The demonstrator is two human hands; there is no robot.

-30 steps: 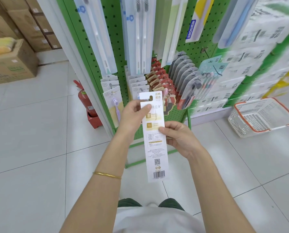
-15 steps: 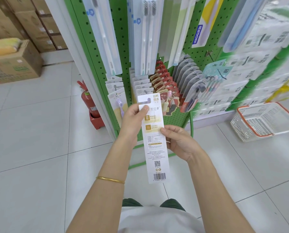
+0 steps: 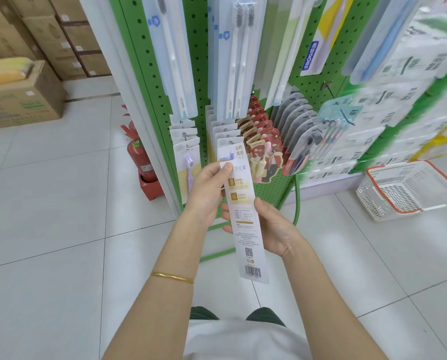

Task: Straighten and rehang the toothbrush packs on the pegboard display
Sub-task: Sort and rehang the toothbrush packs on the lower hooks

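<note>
I hold a long white toothbrush pack (image 3: 247, 237) upright with its printed back and barcode facing me. My left hand (image 3: 208, 193) pinches it near the top, thumb just under the hang hole. My right hand (image 3: 267, 227) grips its right edge at mid-height. The pack's top sits just in front of a row of matching white packs (image 3: 226, 132) hanging on the green pegboard (image 3: 266, 188). A second short row of white packs (image 3: 187, 146) hangs further left, red packs (image 3: 260, 131) and grey packs (image 3: 295, 120) to the right.
Long toothbrush packs (image 3: 236, 61) hang above on the pegboard. A red fire extinguisher (image 3: 139, 154) stands at the display's left foot. A white basket with a red rim (image 3: 409, 190) lies on the tiled floor at right. Cardboard boxes (image 3: 22, 100) are stacked at far left.
Both hands have carried the pack slightly up and forward, so its top now nearly meets the front pack of the white row. The grip is unchanged.
</note>
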